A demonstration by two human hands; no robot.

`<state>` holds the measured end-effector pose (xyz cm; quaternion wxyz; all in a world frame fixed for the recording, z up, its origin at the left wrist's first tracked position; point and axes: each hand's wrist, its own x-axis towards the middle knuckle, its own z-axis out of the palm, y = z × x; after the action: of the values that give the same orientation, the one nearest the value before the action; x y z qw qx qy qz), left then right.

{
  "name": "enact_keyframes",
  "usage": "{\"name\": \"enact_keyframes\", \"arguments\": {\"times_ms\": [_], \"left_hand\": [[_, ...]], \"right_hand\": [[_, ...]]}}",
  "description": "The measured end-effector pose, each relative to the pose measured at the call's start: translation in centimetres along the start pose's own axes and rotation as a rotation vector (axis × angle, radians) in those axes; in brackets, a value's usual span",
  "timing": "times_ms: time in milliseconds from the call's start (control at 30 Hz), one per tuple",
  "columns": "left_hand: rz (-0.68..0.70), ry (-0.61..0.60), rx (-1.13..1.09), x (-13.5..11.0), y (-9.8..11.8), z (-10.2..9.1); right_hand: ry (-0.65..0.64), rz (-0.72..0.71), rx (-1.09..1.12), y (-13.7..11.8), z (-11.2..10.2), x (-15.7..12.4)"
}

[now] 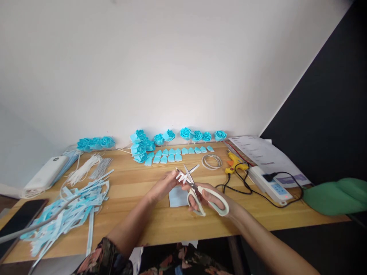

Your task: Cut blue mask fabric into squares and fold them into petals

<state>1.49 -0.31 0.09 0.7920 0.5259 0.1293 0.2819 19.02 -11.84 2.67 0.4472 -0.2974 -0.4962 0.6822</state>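
Observation:
My right hand [200, 198] is closed around the white-handled scissors [221, 206], fingers through the loops. The scissor blades are spread at a small white strip with slits along it [181, 177], which looks like paper or thin fabric. My left hand [169, 181] pinches that strip between thumb and fingers, close to the blades. Beneath both hands a pale blue square sheet [177, 197] lies on the wooden table. Just beyond are rows of cut light-blue pieces [171, 157]. Part of the strip is hidden by the fingers and blades.
Blue fabric-like flowers [197, 135] line the wall. To the right are a wire coil [211, 162], a yellow glue gun [236, 163], a power strip [271, 185] and printed sheets [263, 156]. Blue offcut strips [71, 214], a phone [20, 221] and a white power bank [46, 173] lie left.

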Motion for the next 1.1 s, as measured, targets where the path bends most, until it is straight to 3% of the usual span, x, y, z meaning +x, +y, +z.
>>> {"name": "enact_keyframes", "arguments": {"times_ms": [700, 933, 1100], "left_hand": [[0.034, 0.011, -0.03, 0.1, -0.1, -0.1], [-0.009, -0.013, -0.064, 0.2, 0.8, 0.6], [-0.004, 0.031, 0.166, -0.3, 1.2, 0.9]], "right_hand": [[-0.015, 0.015, 0.094, 0.5, 0.2, 0.3], [0.054, -0.019, 0.164, 1.0, 0.2, 0.3], [0.076, 0.001, 0.21, 1.2, 0.3, 0.3]]}}
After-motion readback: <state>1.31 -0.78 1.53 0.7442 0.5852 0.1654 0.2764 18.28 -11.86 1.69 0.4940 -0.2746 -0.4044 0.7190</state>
